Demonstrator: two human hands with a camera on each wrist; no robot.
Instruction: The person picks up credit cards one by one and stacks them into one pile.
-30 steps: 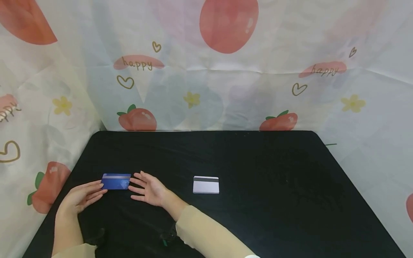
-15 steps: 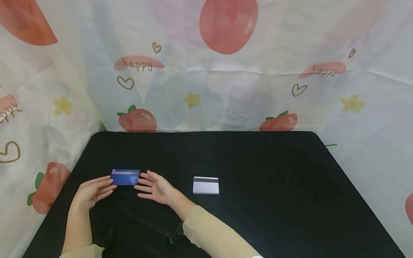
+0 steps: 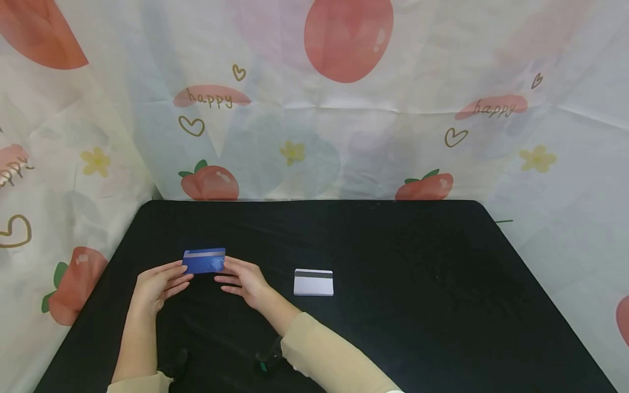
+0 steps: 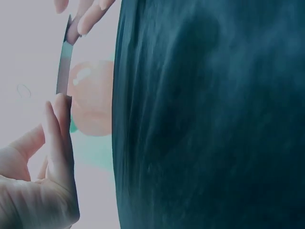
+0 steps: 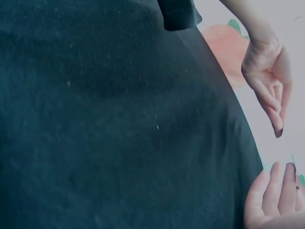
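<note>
A blue bank card (image 3: 203, 261) with a pale stripe along its top is held up over the left part of the black table. My left hand (image 3: 159, 284) pinches its left end between thumb and fingers. At the right end, my right hand (image 3: 245, 281) has its thumb and forefinger on the card's edge, the other fingers spread below. The left wrist view shows the card (image 4: 64, 71) edge-on between the fingertips of both hands. A white card (image 3: 313, 283) with a dark stripe lies to the right; its thick lower edge suggests a small stack.
The black cloth-covered table (image 3: 417, 305) extends far to the right. Behind it and at the sides hangs a pale curtain (image 3: 354, 142) printed with fruit, hearts and flowers. Dark straps hang at both wrists.
Both hands and the blue bank card have moved right and a little farther from me. The right hand's fingers have closed in on the card's right end. The white card has stayed put.
</note>
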